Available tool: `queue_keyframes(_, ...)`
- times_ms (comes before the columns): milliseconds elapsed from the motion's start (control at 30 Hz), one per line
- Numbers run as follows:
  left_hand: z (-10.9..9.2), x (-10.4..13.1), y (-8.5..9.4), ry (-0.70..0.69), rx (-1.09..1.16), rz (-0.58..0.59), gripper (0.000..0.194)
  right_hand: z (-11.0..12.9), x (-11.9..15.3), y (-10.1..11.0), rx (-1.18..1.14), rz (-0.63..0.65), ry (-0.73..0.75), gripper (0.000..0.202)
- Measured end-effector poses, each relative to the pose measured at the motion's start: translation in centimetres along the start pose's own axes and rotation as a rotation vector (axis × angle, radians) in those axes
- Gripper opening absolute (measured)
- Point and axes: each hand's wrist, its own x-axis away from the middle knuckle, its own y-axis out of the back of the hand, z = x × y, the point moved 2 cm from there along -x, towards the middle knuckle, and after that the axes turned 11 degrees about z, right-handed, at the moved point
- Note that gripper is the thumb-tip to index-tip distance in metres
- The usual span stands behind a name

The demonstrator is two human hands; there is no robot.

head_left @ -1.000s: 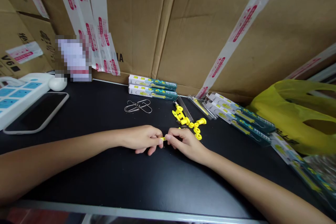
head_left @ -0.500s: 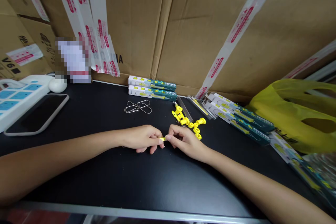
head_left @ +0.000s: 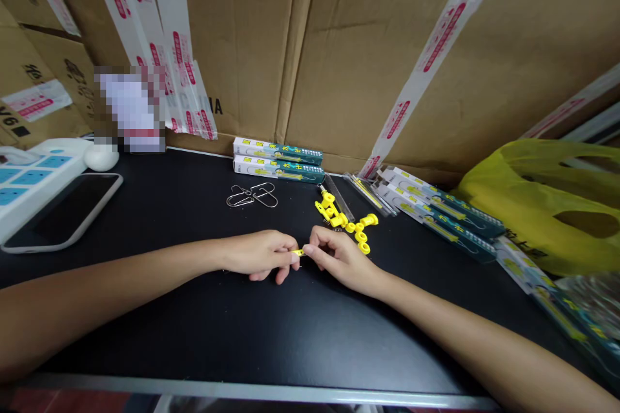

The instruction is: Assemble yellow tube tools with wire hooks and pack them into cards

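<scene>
Over the middle of the black table, my left hand [head_left: 266,256] pinches a small yellow plastic piece [head_left: 297,252] between thumb and fingers. My right hand [head_left: 341,261] is closed in a pinch at the piece's right end; whatever its fingertips grip is too small to make out. Just beyond the right hand lie loose yellow plastic parts [head_left: 339,220], among them rings and a flanged cap [head_left: 369,220], with small springs beside them. Bent metal wire hooks [head_left: 252,195] lie farther back, left of those parts.
Two printed boxes [head_left: 279,169] stand against the cardboard at the back. Clear tubes [head_left: 371,193] and more boxes [head_left: 438,213] lie to the right, near a yellow plastic bag [head_left: 537,206]. A phone [head_left: 62,211] and a power strip [head_left: 43,171] occupy the left. A metal edge [head_left: 252,391] borders the table's front.
The whole view has shifted slightly, so things appear a little farther left. Both hands keep their pinch, and the yellow piece stays between them.
</scene>
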Motion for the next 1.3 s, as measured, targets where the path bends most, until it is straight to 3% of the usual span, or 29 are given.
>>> queue_keyframes(333,0.0,-0.2,0.3,-0.023,0.111,0.034,0.022,-0.1,-0.1,0.3,-0.108,0.088,0.026,0.028)
queue_keyframes(567,0.0,-0.3,0.3,-0.01,0.101,0.053,0.024,-0.2,-0.1,0.2,-0.162,0.036,0.03,0.027)
queue_keyframes(1000,-0.6,-0.1,-1.1,0.016,0.009,-0.106,0.033,0.3,0.2,-0.1,-0.043,-0.085,0.081,0.026)
queue_keyframes(1300,-0.3,-0.3,-1.2,0.011,0.121,-0.168,0.023,-0.3,-0.2,0.1,-0.132,-0.089,0.035,0.027)
